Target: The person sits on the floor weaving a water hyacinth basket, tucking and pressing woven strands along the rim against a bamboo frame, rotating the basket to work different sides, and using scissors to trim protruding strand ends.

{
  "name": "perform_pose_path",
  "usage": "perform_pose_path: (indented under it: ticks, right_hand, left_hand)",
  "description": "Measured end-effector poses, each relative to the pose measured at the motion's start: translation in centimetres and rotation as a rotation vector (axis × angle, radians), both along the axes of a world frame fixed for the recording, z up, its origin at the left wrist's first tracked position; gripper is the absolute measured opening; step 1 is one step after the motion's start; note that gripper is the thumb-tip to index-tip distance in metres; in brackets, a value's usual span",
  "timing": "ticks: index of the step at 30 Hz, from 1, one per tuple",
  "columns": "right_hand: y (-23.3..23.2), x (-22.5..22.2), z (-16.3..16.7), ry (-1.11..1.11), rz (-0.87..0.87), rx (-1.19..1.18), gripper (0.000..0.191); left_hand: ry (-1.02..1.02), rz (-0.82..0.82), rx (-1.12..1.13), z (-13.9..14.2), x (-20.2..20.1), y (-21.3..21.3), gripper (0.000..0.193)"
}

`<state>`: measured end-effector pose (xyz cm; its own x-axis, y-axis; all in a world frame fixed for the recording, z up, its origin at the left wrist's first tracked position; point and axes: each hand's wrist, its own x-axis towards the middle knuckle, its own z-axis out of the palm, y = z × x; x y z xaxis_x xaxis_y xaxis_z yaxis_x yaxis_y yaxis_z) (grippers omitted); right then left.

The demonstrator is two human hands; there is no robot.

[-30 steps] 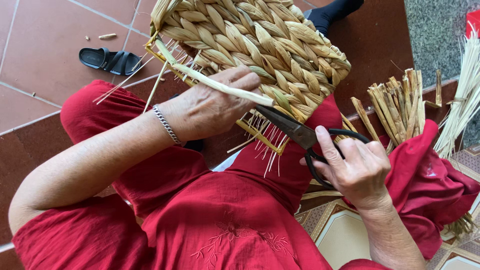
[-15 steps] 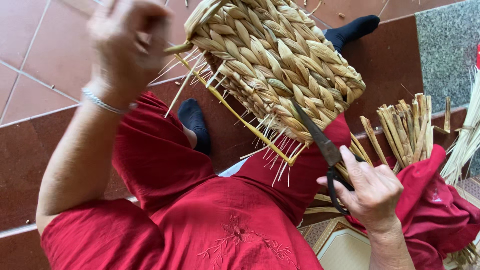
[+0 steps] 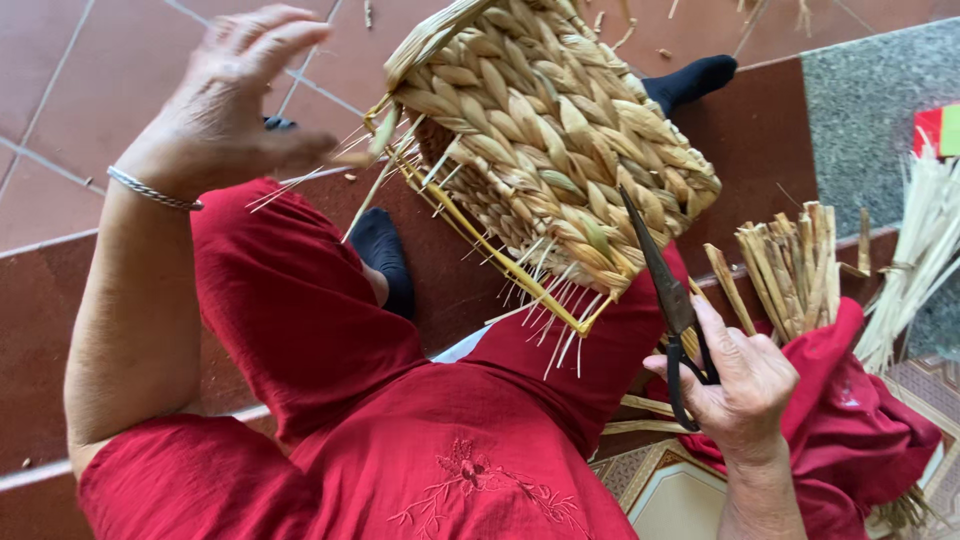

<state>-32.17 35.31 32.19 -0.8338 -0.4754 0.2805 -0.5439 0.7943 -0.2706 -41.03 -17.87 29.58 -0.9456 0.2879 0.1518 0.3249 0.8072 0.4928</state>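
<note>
Looking down from the head camera, I see the woven basket (image 3: pixel 560 150) resting tilted on the lap, its base turned towards the camera, over the red trousers (image 3: pixel 330 400). The plaiting of the body looks complete to me: thick braided straw covers every side that shows, with no open gaps in view. What I judge unfinished is the trimming. A fringe of thin stray straw ends (image 3: pixel 545 310) sticks out along the lower edge by the yellow frame rod (image 3: pixel 500 260), and more ends bristle near the upper left corner.

My right hand (image 3: pixel 740 380) is closed through the loops of the black scissors (image 3: pixel 665 290), gripping them firmly. The blades point up against the basket's right side and appear shut or nearly so; I cannot tell whether any straw lies between them. My left hand (image 3: pixel 235 95) is lifted clear of the basket, up and to the left. It is blurred, fingers loosely curled with a few thin strands by the fingertips, and I cannot tell whether it pinches them.

On the right, a bundle of cut straw stubs (image 3: pixel 790 260) stands beside a red cloth (image 3: pixel 850 430), with pale loose straw (image 3: pixel 920 240) further right. Small clippings dot the tiled floor (image 3: pixel 60 80), so I judge some trimming done and the lower fringe left.
</note>
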Motion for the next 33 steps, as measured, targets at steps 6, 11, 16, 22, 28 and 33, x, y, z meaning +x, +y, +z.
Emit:
perform_pose_path:
  ticks: [6,11,16,22,28,33]
  right_hand:
    - [0.5,1.0,-0.5,-0.018,-0.002,-0.124,0.068]
    - [1.0,2.0,-1.2,-0.033,-0.066,-0.127,0.069]
    - [1.8,2.9,-2.0,-0.072,-0.130,-0.197,0.067]
    - [2.7,3.1,-2.8,-0.086,-0.200,-0.258,0.067]
    - [3.4,3.5,-3.5,-0.081,-0.288,-0.318,0.070]
    - [4.1,4.3,-3.4,0.016,-0.309,-0.334,0.074]
  left_hand:
    - [-0.062,-0.243,0.242,1.9,-2.5,4.3,0.124]
    - [0.005,-0.140,0.276,1.5,-2.2,6.9,0.109]
    - [0.079,-0.094,0.227,0.9,-1.0,8.6,0.087]
    - [-0.050,-0.112,0.375,2.6,-0.4,9.2,0.062]
    - [0.050,-0.222,0.034,4.7,-0.5,11.0,0.032]
    - [0.005,-0.467,0.110,6.6,2.5,15.0,0.064]
